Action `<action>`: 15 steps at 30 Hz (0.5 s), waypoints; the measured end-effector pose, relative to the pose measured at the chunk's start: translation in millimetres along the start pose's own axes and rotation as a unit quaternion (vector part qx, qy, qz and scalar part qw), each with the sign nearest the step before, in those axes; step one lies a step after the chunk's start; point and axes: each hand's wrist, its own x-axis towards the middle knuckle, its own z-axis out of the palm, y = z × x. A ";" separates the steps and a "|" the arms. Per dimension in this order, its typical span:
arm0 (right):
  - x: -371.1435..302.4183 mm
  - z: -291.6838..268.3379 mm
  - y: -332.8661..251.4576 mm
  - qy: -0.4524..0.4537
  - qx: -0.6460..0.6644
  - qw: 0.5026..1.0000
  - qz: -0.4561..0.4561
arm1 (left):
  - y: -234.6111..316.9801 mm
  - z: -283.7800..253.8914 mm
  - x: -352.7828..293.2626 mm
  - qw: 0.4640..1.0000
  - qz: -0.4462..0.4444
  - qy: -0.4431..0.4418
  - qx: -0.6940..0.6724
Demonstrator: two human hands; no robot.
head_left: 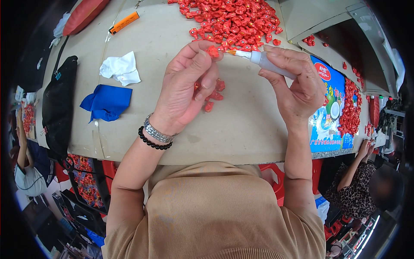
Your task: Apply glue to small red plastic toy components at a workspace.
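Between the thumb and fingertips of my left hand point(187, 82) is a small red moulded piece point(212, 51). My right hand point(297, 84) grips a pale squeeze bottle point(271, 64), tilted so that its narrow amber tip points left. The tip is close beside the red piece; whether they touch I cannot tell. Just below my left fingers more red pieces point(209, 106) show, and some are partly hidden by the hand. Beyond both hands lies a large heap of similar red pieces point(237, 21).
On the table point(172, 149) at left lie a blue cloth point(107, 102), a white tissue point(120, 69), an orange tube-shaped object point(124, 23) and a black bag point(60, 103). A printed blue sheet point(327, 116) bears more red pieces at right. A grey cabinet point(315, 19) stands beyond. Other people work at both sides.
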 end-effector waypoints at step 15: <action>0.7 0.2 1.4 0.009 0.003 1.000 -0.006 | 1.0 0.9 1.1 1.000 0.021 0.013 -0.016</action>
